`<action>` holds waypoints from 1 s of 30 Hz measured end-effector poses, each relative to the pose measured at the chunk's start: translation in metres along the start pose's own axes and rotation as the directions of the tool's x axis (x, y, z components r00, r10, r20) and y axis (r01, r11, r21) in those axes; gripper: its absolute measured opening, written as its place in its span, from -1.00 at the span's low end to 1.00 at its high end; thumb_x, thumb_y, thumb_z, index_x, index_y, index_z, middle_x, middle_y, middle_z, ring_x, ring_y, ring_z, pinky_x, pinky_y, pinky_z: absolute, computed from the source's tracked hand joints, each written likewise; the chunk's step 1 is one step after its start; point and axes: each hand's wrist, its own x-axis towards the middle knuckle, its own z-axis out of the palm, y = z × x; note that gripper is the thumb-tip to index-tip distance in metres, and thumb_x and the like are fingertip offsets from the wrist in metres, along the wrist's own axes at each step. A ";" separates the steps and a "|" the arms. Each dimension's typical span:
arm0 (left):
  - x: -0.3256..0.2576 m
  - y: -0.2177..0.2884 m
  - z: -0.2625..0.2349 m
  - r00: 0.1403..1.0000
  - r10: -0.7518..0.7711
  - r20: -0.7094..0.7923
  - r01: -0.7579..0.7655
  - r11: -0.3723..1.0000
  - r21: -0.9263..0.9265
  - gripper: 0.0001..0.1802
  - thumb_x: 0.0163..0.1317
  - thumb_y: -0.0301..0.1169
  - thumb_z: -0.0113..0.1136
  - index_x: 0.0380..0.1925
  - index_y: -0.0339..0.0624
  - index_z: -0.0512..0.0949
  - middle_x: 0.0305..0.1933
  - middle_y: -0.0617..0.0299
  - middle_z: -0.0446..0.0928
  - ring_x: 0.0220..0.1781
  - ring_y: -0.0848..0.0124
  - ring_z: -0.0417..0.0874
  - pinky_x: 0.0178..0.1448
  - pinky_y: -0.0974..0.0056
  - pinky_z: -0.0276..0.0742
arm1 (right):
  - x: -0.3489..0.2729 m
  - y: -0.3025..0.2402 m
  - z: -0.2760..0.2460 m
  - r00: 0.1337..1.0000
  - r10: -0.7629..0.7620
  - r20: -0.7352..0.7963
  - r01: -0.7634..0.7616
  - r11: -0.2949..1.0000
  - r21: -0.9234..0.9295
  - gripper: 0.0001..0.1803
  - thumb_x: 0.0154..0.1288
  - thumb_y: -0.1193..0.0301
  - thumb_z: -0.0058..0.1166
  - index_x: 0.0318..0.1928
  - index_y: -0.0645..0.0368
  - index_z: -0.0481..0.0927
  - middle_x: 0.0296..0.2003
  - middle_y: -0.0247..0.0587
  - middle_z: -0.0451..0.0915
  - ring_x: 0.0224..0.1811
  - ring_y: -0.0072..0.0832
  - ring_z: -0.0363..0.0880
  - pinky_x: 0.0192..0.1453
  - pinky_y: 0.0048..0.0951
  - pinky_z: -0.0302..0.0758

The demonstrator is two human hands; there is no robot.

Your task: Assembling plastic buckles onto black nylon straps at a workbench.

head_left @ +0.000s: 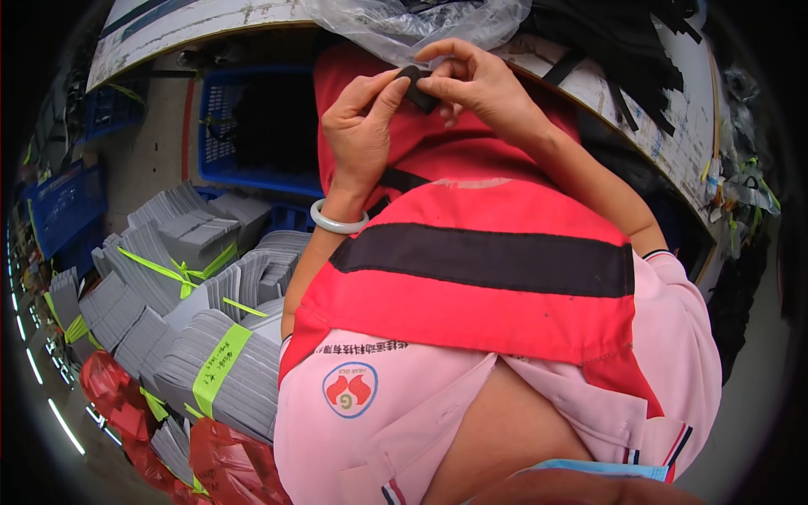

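Observation:
Both hands meet over my lap, just in front of the table edge, on a small black strip (418, 91) that looks folded or rolled; its exact kind does not show. My left hand (360, 122) pinches its left end between thumb and bent fingers. From the right, the thumb and fingertips of my right hand (484, 84) press on it, with some fingers curled behind. Beneath the hands lies my red apron (480, 320) with a black band. A pale bangle (337, 220) circles my left wrist.
A transparent plastic bag (421, 21) sits at the edge of the worn white table (581, 80). Black strips (627, 50) lie on its right part. At left stand a blue crate (220, 172) holding dark material, bundled grey sheets (181, 358) and red plastic bags (231, 459).

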 end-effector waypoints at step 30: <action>-0.001 0.110 -0.114 0.971 -0.238 0.033 0.165 0.761 0.627 -0.74 0.14 -0.62 0.23 -0.12 -0.34 0.62 -0.24 0.19 0.61 -0.26 0.48 0.56 -0.15 0.44 0.42 | 0.018 -0.011 -0.040 0.993 -0.118 -0.031 0.120 0.992 0.051 -0.75 0.38 0.26 0.08 -0.27 0.22 0.61 -0.63 -0.47 0.44 -0.60 -0.75 0.36 -0.48 -0.67 0.30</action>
